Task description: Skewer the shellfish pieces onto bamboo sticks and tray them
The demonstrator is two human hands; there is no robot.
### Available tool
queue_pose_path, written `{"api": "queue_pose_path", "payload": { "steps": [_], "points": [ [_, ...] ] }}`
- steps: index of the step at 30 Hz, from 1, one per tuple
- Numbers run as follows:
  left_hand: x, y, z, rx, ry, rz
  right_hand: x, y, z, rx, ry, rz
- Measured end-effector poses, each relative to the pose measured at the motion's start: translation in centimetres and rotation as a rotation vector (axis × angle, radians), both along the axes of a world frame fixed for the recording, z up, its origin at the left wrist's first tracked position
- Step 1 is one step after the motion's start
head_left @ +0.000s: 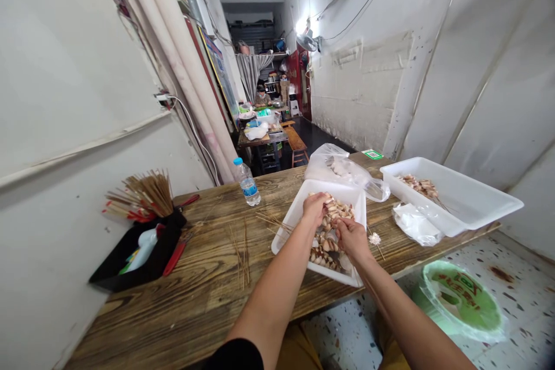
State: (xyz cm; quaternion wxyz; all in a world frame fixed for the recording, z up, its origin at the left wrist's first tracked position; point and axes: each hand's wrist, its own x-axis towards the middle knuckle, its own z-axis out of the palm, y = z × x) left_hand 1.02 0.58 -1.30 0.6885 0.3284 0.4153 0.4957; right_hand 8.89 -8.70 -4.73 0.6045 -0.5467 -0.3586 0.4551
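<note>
A white plastic tray [289, 211] on the wooden table holds many small, pale pink-brown food pieces [342, 208], perhaps meat; some lie in rows like threaded skewers. Over the far left part of the tray is my left hand [315, 208], its fingers curled closed against pale pieces at the fingertips. My right hand [352, 236] is over the right side of the tray, thumb and fingers pinched together among the pieces. Whatever each pinch holds is too small or hidden to make out. Thin bamboo sticks [275, 221] poke out over the tray's left rim.
Loose bamboo sticks [240, 254] lie left of the tray, near a water bottle [248, 185] and a black box [117, 277] with bundled sticks [151, 196]. A plastic bag [333, 165] lies behind. Rightward are a second white tray [472, 199] and a lined green bin [459, 300].
</note>
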Motion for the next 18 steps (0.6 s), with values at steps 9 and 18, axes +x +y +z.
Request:
{"api": "queue_pose_path", "payload": {
  "steps": [9,18],
  "points": [
    [0.6,-0.1,-0.7,0.114,0.269,0.072,0.0,-0.8,1.0,0.144,0.208,-0.053],
    [0.4,0.5,-2.8,0.366,0.784,-0.221,0.3,-1.4,1.7,0.2,0.23,0.011]
  ]
}}
